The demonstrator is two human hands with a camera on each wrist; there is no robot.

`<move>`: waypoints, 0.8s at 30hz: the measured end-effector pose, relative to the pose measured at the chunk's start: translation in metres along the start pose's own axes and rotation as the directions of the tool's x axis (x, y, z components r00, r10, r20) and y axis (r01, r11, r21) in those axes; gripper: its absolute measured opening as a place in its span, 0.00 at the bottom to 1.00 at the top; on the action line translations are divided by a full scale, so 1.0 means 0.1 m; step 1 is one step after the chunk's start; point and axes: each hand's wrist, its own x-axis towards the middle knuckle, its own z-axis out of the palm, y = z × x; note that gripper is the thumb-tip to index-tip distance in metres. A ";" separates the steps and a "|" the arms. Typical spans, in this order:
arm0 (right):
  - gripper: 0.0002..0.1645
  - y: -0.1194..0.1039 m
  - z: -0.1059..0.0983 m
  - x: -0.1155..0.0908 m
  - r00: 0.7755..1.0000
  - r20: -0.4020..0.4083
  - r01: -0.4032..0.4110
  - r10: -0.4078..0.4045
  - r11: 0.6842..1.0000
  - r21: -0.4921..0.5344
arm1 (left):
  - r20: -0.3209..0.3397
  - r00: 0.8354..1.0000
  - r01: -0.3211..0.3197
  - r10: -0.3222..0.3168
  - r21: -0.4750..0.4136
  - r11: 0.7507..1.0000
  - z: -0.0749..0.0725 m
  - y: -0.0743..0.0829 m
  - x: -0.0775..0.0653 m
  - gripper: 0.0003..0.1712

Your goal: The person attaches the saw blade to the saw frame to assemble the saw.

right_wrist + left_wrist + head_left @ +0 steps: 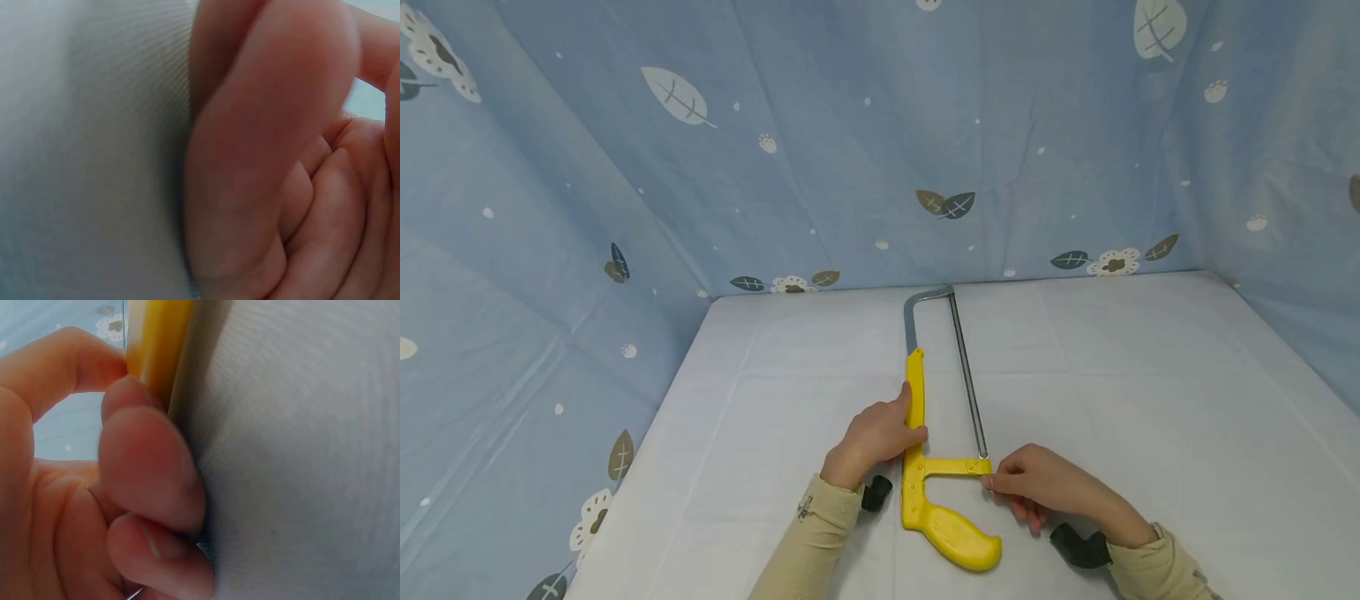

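A hacksaw [955, 537] with a yellow handle and a grey metal front bow lies flat on the white-covered table, its handle toward me. Its straight blade [967, 375] runs along the right side. My left hand [876, 433] grips the yellow bar of the frame, thumb across it; in the left wrist view the curled fingers [150, 462] meet the yellow bar [159, 344]. At the blade's near end, my right hand [1048, 479] pinches a small fitting at the frame's corner, largely hidden by the fingertips. The right wrist view shows only curled fingers [250, 150] against the cloth.
White cloth covers the table [790, 358]. A blue patterned curtain [850, 142] hangs along the back and both sides. Black wrist devices [1078, 547] sit below both hands.
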 end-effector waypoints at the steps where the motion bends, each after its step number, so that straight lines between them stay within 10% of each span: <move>1: 0.23 0.00 0.00 0.00 1.000 0.001 0.003 -0.003 1.000 0.001 | 0.000 1.000 0.000 0.000 0.001 1.000 0.00 0.00 0.00 0.46; 24: 0.24 -0.01 0.01 0.01 1.000 0.011 0.000 0.001 1.000 -0.020 | 0.002 1.000 -0.002 0.002 0.005 1.000 -0.01 0.00 0.01 0.46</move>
